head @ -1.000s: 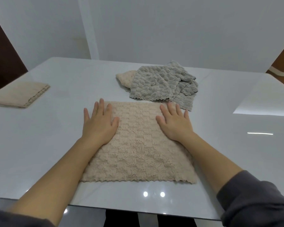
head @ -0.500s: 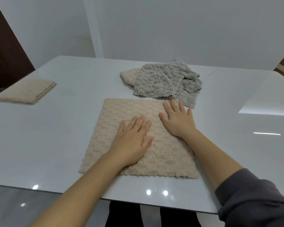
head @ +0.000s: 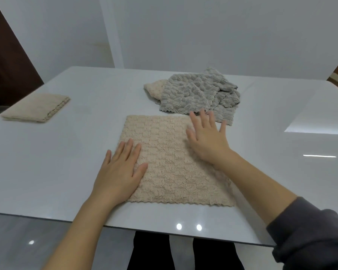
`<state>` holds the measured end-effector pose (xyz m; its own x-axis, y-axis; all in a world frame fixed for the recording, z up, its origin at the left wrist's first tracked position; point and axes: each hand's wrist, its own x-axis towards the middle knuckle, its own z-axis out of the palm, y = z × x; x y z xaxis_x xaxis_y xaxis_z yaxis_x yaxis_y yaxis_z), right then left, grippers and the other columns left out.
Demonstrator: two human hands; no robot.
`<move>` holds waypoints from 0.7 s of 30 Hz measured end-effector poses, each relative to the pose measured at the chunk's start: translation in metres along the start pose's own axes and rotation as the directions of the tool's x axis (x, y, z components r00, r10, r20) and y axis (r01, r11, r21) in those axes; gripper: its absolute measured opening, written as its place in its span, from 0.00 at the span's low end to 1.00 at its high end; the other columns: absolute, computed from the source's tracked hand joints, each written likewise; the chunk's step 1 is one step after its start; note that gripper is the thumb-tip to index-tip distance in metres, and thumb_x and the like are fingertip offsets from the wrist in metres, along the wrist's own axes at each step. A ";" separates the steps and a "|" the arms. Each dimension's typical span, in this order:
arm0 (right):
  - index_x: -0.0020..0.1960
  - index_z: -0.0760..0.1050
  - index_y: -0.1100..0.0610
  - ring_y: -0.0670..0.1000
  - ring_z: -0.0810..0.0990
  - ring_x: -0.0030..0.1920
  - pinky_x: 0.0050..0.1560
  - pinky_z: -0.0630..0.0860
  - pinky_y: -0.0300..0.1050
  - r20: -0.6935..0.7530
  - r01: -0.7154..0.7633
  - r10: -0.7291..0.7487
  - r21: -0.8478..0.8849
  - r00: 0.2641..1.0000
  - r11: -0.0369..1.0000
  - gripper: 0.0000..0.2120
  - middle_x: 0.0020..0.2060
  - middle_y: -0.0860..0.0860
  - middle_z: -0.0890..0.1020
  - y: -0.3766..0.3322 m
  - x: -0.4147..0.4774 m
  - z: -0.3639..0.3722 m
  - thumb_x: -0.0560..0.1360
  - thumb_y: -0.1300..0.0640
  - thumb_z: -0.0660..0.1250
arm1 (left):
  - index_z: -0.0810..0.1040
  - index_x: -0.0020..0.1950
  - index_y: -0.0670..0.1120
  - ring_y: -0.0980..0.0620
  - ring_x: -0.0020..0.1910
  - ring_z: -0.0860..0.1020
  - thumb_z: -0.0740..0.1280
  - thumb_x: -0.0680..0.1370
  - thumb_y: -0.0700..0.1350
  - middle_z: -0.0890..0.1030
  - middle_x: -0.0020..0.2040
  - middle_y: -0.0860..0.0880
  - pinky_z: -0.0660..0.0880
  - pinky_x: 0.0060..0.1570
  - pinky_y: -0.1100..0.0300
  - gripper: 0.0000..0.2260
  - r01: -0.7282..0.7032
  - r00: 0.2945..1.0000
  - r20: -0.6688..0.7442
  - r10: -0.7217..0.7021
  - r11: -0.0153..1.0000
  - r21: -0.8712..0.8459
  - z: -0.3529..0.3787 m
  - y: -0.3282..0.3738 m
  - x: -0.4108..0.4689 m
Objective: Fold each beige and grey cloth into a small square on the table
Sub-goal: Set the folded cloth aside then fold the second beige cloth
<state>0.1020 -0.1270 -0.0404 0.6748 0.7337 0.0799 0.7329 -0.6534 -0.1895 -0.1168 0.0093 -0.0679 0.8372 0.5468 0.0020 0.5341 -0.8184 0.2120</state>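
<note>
A beige textured cloth (head: 168,160) lies spread flat on the white table (head: 66,152) in front of me. My left hand (head: 119,172) rests palm down on its near left edge, fingers together, half on the table. My right hand (head: 207,139) hovers or presses flat over its far right part, fingers spread and slightly blurred. Behind it lies a loose heap of grey cloths (head: 195,92) with another beige cloth (head: 154,89) poking out underneath at the left. A folded beige cloth (head: 35,108) sits at the far left.
The table's near edge (head: 164,230) runs just in front of my body; my dark-clad legs show below it. A white wall stands behind the table. Dark brown panels flank the view at far left and right.
My left hand slid from the cloth's middle back to its near left edge. My right hand lifted slightly and moved toward the far right corner. The view shifted a little.
</note>
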 end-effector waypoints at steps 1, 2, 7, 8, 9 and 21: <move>0.79 0.38 0.47 0.55 0.35 0.77 0.74 0.36 0.65 0.000 0.052 -0.052 0.013 0.999 0.999 0.28 0.79 0.52 0.39 -0.014 -0.009 -0.003 0.82 0.41 0.40 | 0.41 0.80 0.54 0.58 0.76 0.36 0.37 0.76 0.67 0.39 0.79 0.55 0.36 0.76 0.53 0.34 0.002 1.000 0.003 -0.002 1.000 -0.002 0.000 0.000 0.000; 0.79 0.37 0.47 0.55 0.34 0.77 0.75 0.36 0.64 0.019 0.112 -0.112 0.026 0.994 0.993 0.28 0.78 0.51 0.38 -0.028 -0.019 -0.005 0.82 0.42 0.40 | 0.41 0.80 0.54 0.58 0.76 0.36 0.38 0.76 0.66 0.39 0.79 0.55 0.37 0.76 0.53 0.33 0.003 1.000 0.007 -0.003 1.000 -0.005 0.000 0.000 0.000; 0.79 0.39 0.48 0.55 0.34 0.77 0.75 0.34 0.61 0.154 0.263 -0.269 0.061 0.951 0.963 0.28 0.79 0.51 0.39 -0.064 -0.057 0.011 0.83 0.43 0.43 | 0.42 0.80 0.54 0.57 0.77 0.37 0.39 0.76 0.66 0.40 0.79 0.54 0.38 0.76 0.52 0.34 -0.001 1.000 -0.001 0.000 1.000 -0.020 0.000 0.001 -0.001; 0.80 0.39 0.48 0.55 0.35 0.77 0.75 0.34 0.61 0.167 0.263 -0.267 0.047 0.949 0.964 0.28 0.79 0.51 0.39 -0.064 -0.060 0.016 0.83 0.43 0.43 | 0.42 0.80 0.54 0.57 0.77 0.37 0.41 0.78 0.64 0.40 0.79 0.54 0.38 0.76 0.52 0.32 0.003 1.000 0.003 -0.003 1.000 -0.013 0.000 0.001 -0.001; 0.80 0.40 0.48 0.55 0.35 0.78 0.75 0.35 0.61 0.172 0.263 -0.264 0.030 0.949 0.964 0.29 0.79 0.51 0.40 -0.062 -0.064 0.020 0.82 0.42 0.43 | 0.42 0.80 0.54 0.57 0.77 0.37 0.42 0.79 0.63 0.39 0.79 0.54 0.38 0.76 0.52 0.31 0.004 1.000 0.004 -0.004 1.000 -0.004 -0.001 0.002 -0.001; 0.79 0.40 0.43 0.50 0.36 0.78 0.76 0.35 0.56 0.183 0.201 -0.195 -0.016 0.964 0.979 0.36 0.78 0.43 0.40 -0.005 -0.084 0.014 0.74 0.32 0.33 | 0.41 0.79 0.55 0.57 0.77 0.36 0.33 0.72 0.68 0.38 0.79 0.56 0.37 0.76 0.49 0.37 -0.036 0.999 0.007 0.035 0.999 0.029 0.001 -0.007 -0.006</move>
<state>0.0402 -0.1829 -0.0599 0.4913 0.8685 -0.0654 0.8551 -0.4952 -0.1536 -0.1257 0.0112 -0.0702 0.8564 0.5164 0.0029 0.5071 -0.8421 0.1837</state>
